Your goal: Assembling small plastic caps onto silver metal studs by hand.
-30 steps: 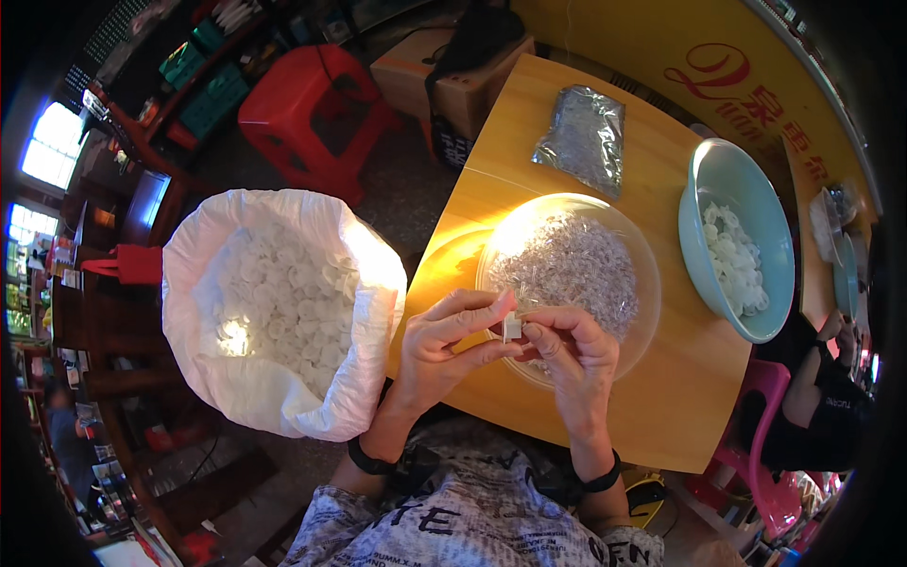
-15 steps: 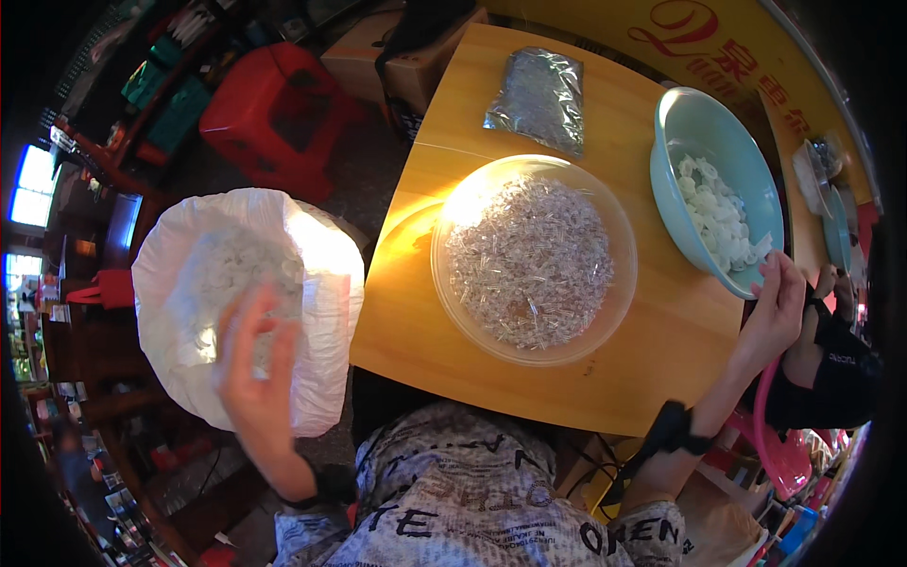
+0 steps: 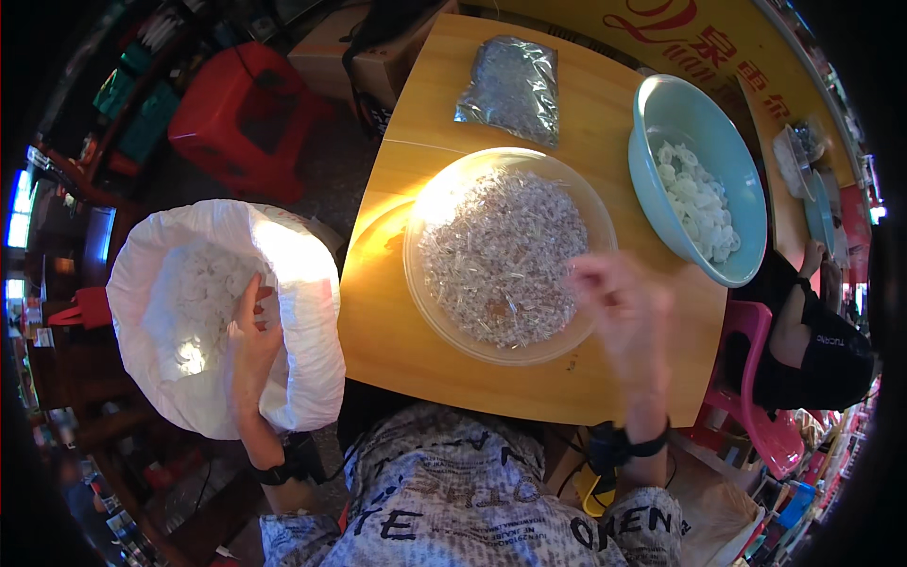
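Observation:
My left hand (image 3: 253,335) reaches into a white sack (image 3: 316,312) on the left. Its fingers are bent and slightly apart, by a heap of small whitish translucent plastic pieces (image 3: 203,288); I make out nothing in them. My right hand (image 3: 628,312) is smeared by motion over the right rim of a round clear tub (image 3: 515,357). Its fingertips point at the many short clear tube-like pieces (image 3: 505,250) inside. Whether it holds anything is too blurred to tell. Beyond it stands a pale blue basin (image 3: 652,180) with more whitish pieces (image 3: 697,203) in it.
A silvery, filled plastic bag (image 3: 510,90) lies at the far side of the wooden table (image 3: 378,350). Beyond the sack is a red stool (image 3: 236,118), with a cardboard box (image 3: 364,66) behind. At right, another person (image 3: 803,340) sits on a pink chair (image 3: 751,397).
My right hand has moved left and nearer, from the blue basin's rim to the clear tub's edge. My left hand has settled lower into the sack. The whole view has shifted slightly.

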Demonstrator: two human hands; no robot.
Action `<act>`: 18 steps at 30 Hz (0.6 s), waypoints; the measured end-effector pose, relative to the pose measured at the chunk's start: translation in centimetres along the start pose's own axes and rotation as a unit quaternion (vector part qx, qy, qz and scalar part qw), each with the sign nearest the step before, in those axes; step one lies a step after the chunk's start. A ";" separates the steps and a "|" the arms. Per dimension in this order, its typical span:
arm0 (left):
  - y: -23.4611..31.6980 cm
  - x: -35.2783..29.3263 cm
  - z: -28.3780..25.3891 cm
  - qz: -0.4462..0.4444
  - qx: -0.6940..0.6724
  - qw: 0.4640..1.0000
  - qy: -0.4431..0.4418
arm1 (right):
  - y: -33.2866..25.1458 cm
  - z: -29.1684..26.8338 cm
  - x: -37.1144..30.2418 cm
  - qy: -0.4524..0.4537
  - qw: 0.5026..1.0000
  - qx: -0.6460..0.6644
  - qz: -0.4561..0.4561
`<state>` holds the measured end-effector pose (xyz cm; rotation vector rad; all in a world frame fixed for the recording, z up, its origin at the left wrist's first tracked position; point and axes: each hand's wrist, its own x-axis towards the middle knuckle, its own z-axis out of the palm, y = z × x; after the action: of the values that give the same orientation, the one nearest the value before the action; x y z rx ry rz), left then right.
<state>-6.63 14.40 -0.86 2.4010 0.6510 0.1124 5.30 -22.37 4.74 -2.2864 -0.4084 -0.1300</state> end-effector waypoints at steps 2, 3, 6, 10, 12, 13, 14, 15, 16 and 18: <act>0.6 0.5 0.6 0.043 -0.079 0.996 0.015 | -0.1 3.2 -0.2 -0.090 0.995 0.048 0.001; 1.2 0.4 0.6 0.043 -0.081 0.996 0.017 | -0.2 4.1 -0.2 -0.107 0.994 0.035 -0.006; 2.0 0.3 0.2 0.039 -0.113 0.993 0.006 | 0.2 5.2 0.0 -0.127 0.991 0.031 -0.022; 0.7 0.1 -0.2 0.022 -0.125 0.992 0.020 | -0.2 5.3 0.2 -0.124 0.992 0.015 -0.035; 0.7 -0.1 -0.2 0.026 -0.132 0.990 0.030 | 0.0 5.4 0.2 -0.124 0.991 0.009 -0.051; 1.2 -0.3 -0.3 0.008 -0.146 0.988 0.045 | 0.1 5.4 0.1 -0.124 0.991 0.007 -0.052; 1.5 -0.5 -0.5 -0.010 -0.160 0.985 0.062 | 0.2 5.4 0.1 -0.124 0.990 0.002 -0.061; 1.5 -0.6 -0.8 -0.009 -0.160 0.985 0.064 | 0.2 5.3 0.0 -0.125 0.990 -0.002 -0.070; 1.3 -0.7 -1.1 0.012 -0.117 0.992 0.052 | 0.2 5.1 -0.1 -0.125 0.990 -0.002 -0.072; 1.0 -1.0 -1.7 0.032 -0.074 0.996 0.045 | 0.1 4.9 -0.3 -0.125 0.991 0.015 -0.054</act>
<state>-7.45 14.17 1.16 2.2847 0.5862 0.2885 4.93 -18.94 1.27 -2.2582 -0.6599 0.1092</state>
